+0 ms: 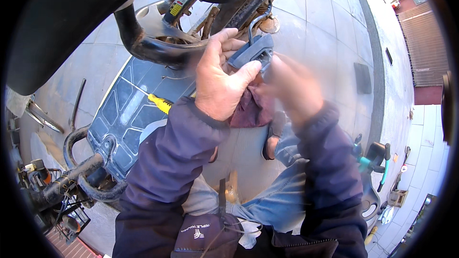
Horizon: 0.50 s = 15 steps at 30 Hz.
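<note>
Holding a grey plastic housing [251, 52] in front of the body, the left hand [217, 83] is clamped on it, thumb along the near edge and fingers around its left end. The right hand [296, 86] is blurred at the housing's right side, the two hands close together; whether its fingers grip the part or only brush past it, I cannot tell. A dark red cloth [252, 107] hangs just below both hands, and which one carries it is hidden.

As for progress, the work looks to be partway through. The housing is up in the air and not seated on the black tubular frame [158, 50], yet a dark cable [260, 19] runs down to its upper side, so it seems to be wired to the vehicle. A recess in the housing stands uncovered, which suggests that it is not closed up; what lies inside is too unclear to judge. Mounting appears undone too. The yellow-handled screwdriver [160, 102] lies on the blue footboard [126, 134] to the left, out of both hands, and no fastener can be made out
</note>
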{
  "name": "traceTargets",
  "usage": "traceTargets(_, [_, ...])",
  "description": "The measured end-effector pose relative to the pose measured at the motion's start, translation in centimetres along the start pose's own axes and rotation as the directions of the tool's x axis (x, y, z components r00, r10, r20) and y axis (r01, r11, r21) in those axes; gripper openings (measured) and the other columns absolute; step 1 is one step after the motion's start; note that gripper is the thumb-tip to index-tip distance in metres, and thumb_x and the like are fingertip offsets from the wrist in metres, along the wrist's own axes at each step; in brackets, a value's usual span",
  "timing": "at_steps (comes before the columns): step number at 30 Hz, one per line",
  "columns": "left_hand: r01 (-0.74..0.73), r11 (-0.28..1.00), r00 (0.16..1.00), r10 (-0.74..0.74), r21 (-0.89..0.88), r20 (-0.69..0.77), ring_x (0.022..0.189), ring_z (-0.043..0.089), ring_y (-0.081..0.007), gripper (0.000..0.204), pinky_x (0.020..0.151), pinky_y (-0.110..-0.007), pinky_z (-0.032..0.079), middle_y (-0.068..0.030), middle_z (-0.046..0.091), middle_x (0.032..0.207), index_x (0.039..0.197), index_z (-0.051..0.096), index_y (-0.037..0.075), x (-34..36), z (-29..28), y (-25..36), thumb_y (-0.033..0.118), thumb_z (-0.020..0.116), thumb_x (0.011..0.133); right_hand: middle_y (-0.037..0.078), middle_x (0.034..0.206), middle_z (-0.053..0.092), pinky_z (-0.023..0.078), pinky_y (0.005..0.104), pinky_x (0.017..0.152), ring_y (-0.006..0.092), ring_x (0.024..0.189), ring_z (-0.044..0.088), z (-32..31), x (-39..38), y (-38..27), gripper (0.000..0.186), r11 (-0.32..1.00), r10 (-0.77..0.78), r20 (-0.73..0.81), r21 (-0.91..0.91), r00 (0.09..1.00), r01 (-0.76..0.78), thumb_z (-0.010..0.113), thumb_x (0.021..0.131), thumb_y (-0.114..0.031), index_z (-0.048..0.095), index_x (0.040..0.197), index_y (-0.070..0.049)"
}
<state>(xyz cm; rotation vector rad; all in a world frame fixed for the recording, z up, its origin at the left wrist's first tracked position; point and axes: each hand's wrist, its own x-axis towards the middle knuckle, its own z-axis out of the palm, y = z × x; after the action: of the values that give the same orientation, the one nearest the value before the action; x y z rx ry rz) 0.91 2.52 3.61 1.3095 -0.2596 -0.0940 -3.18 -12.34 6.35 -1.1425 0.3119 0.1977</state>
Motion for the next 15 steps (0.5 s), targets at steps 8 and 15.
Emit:
traceTargets(8, [0.012, 0.995, 0.989, -0.026, -0.098, -0.143, 0.097, 0.059, -0.0192, 0.057, 0.082, -0.028, 0.051, -0.0165, 0.056, 0.108, 0.125, 0.041, -0.006, 1.2, -1.7, 0.1, 0.000, 0.070, 0.076, 0.011, 0.100, 0.062, 0.055, 0.0271, 0.067, 0.0170, 0.081, 0.062, 1.9, 2.9, 1.3, 0.045, 0.999, -0.009, 0.054, 0.040, 0.999, 0.007, 0.064, 0.089, -0.026, 0.054, 0.118, 0.007])
traceTargets(15, [0.118, 0.991, 0.967, -0.128, -0.059, -0.221, 0.092, 0.061, -0.0193, 0.052, 0.076, -0.027, 0.052, -0.0189, 0.057, 0.110, 0.122, 0.042, -0.009, 1.5, -1.6, 0.6, 0.005, 0.070, 0.080, 0.012, 0.095, 0.063, 0.054, 0.0286, 0.068, 0.0174, 0.078, 0.062, 2.1, 3.9, 0.8, 0.042, 0.997, -0.072, 0.047, -0.025, 0.996, 0.073, 0.065, 0.087, -0.027, 0.059, 0.110, 0.008])
